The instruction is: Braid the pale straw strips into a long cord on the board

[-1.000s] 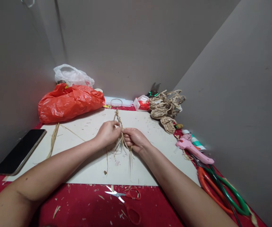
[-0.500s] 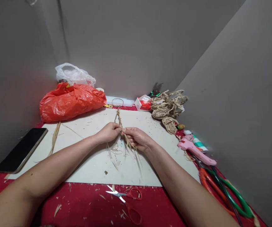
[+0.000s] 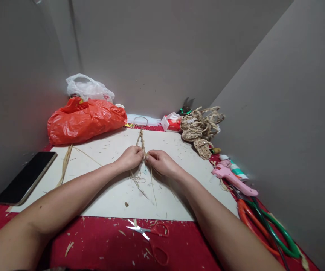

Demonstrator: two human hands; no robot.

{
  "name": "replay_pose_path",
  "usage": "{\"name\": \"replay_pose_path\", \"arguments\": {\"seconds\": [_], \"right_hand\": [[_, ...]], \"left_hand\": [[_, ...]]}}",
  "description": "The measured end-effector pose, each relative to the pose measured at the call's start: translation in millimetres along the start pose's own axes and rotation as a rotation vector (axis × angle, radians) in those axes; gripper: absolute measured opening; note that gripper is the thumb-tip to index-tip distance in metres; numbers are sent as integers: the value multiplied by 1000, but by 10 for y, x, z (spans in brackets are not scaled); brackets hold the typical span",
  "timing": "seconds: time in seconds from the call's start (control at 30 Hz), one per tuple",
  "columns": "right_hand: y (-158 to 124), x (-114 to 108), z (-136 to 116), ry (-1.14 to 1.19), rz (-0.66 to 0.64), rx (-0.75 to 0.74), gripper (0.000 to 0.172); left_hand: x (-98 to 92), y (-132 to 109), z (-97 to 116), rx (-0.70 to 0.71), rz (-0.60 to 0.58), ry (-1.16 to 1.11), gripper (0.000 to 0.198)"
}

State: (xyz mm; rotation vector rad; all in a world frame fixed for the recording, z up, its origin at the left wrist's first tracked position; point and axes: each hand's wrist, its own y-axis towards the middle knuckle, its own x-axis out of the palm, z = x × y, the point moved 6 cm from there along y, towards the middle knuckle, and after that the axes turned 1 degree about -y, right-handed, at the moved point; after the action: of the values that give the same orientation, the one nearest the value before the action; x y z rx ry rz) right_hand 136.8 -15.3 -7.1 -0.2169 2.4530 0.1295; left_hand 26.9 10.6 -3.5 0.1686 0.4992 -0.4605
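Note:
Close together over the white board (image 3: pixel 106 203), my two hands work on a braided straw cord (image 3: pixel 141 138). Its looped upper end points away from me. My left hand (image 3: pixel 132 157) is closed on the cord below the loop. Beside it, my right hand (image 3: pixel 160 162) pinches the cord's lower part, with the fingertips almost touching the left ones. Loose straw strands (image 3: pixel 152 184) hang down below both hands. Exactly how the fingers cross the strands is hidden. More dry straw (image 3: pixel 65 165) lies left of my left forearm.
Open scissors (image 3: pixel 148 231) lie on the red cloth in front. On the left are a phone (image 3: pixel 26 178) and a red plastic bag (image 3: pixel 86 120). Straw rope bundles (image 3: pixel 200 126), a pink glue gun (image 3: pixel 234 180) and large-handled scissors (image 3: pixel 260 226) line the right side.
My right hand has turned over, its back now facing up more. The strands that fanned out beneath it are mostly hidden, with a few hanging straight down. My left hand has barely moved.

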Motion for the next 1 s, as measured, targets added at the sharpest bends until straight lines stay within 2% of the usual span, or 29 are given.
{"name": "replay_pose_path", "arguments": {"seconds": [0.13, 0.27, 0.5, 0.67, 0.83, 0.93, 1.0], "right_hand": [[-61, -9, -122, -350, 55, -34, 20], [-133, -35, -196, -539, 52, 30, 24], [-143, -127, -157, -485, 60, 73, 27], [-190, 48, -285, -372, 51, 4, 29], [-259, 252, -341, -566, 35, 62, 30], [-297, 252, -382, -614, 29, 60, 28], [-326, 207, -447, -524, -46, 3, 24]], "left_hand": [[101, -28, -111, -220, -120, -286, 20], [141, -48, -123, -293, -166, -406, 18], [121, -29, -162, -256, -68, -353, 15], [107, -57, -142, -264, -51, -415, 17], [138, -85, -133, -338, -118, -541, 21], [136, -93, -111, -351, -128, -597, 20], [109, -97, -86, -342, -109, -609, 17]]}}
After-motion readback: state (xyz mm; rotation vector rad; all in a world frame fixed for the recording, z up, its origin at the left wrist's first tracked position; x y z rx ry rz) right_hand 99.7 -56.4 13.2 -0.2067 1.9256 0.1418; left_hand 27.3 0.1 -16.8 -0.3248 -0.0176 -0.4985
